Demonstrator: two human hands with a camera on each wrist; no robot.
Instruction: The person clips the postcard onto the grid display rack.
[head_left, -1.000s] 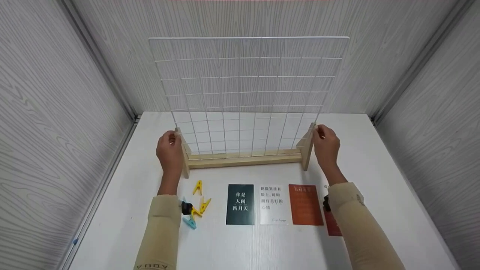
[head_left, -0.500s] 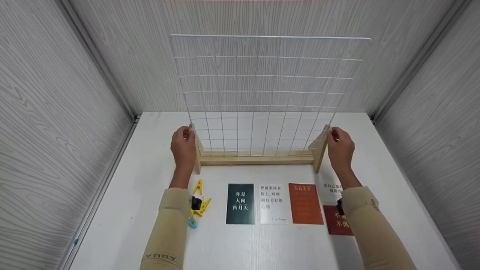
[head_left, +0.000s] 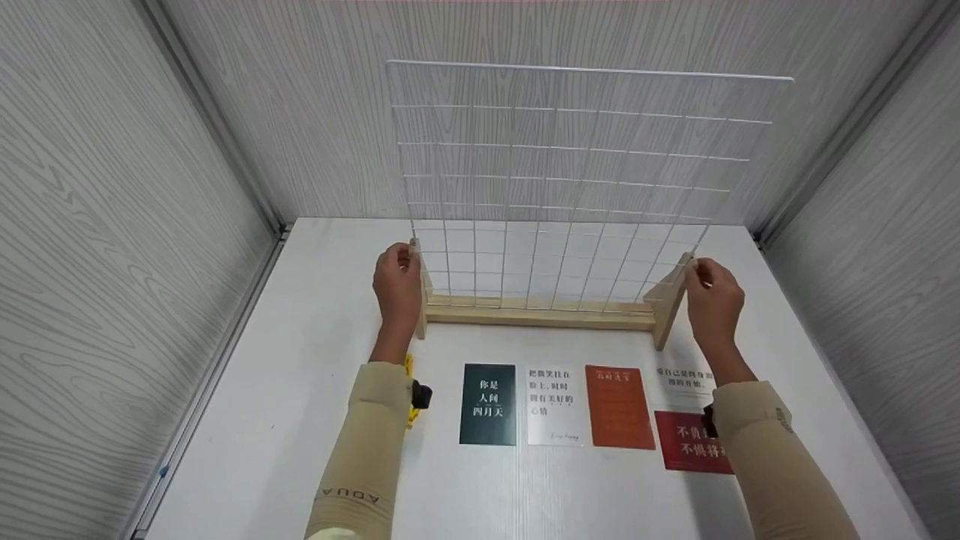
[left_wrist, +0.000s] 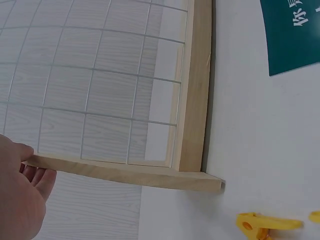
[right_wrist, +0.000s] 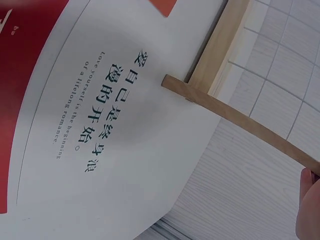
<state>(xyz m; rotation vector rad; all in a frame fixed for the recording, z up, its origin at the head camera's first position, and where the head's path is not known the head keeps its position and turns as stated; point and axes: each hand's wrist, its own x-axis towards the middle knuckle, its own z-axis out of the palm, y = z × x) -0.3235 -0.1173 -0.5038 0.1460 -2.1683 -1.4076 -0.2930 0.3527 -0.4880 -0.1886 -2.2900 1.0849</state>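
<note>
Freshly shifted rightward, a wire grid (head_left: pixel 577 184) rises from its wooden stand (head_left: pixel 540 320), the left hand (head_left: pixel 398 281) and right hand (head_left: pixel 716 298) pinching the stand's end uprights (head_left: pixel 673 304). Cards (head_left: pixel 619 409) (lettered) lie in front of the stand, which the shift seemingly better centres behind them; yellow clips (left_wrist: pixel 272 222) sit near its left end.

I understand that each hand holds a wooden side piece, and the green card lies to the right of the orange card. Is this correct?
Not quite: in the head view, the green card lies to the left of the orange card. The left hand and right hand each hold a wooden side piece.
</note>
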